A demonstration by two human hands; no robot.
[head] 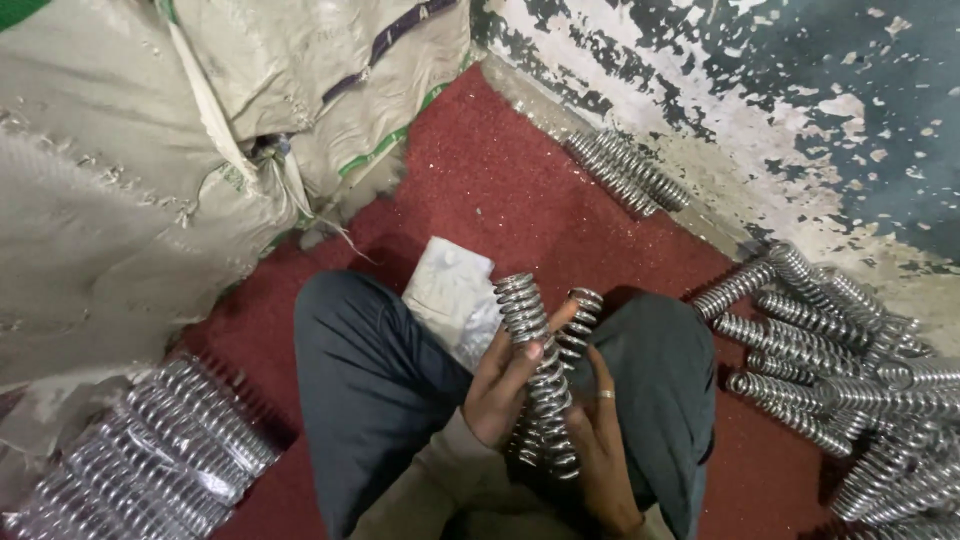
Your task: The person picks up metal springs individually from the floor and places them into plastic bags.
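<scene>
I sit cross-legged on a red carpet [500, 190]. Two shiny metal coil springs are held upright side by side between my knees. My left hand [503, 385] wraps around the longer spring [535, 360], thumb across its coils. My right hand [598, 440], a ring on one finger, grips the second spring [580, 320] from the right side. The lower ends of both springs are hidden behind my hands. A crumpled clear plastic bag [450, 295] lies on the carpet just beyond my left knee.
A loose heap of bare springs [850, 370] lies at the right by the peeling wall [800, 110]. A few more springs [625, 172] rest along the wall farther back. Plastic-wrapped springs [150, 450] sit at lower left. Large woven sacks [150, 150] fill the left.
</scene>
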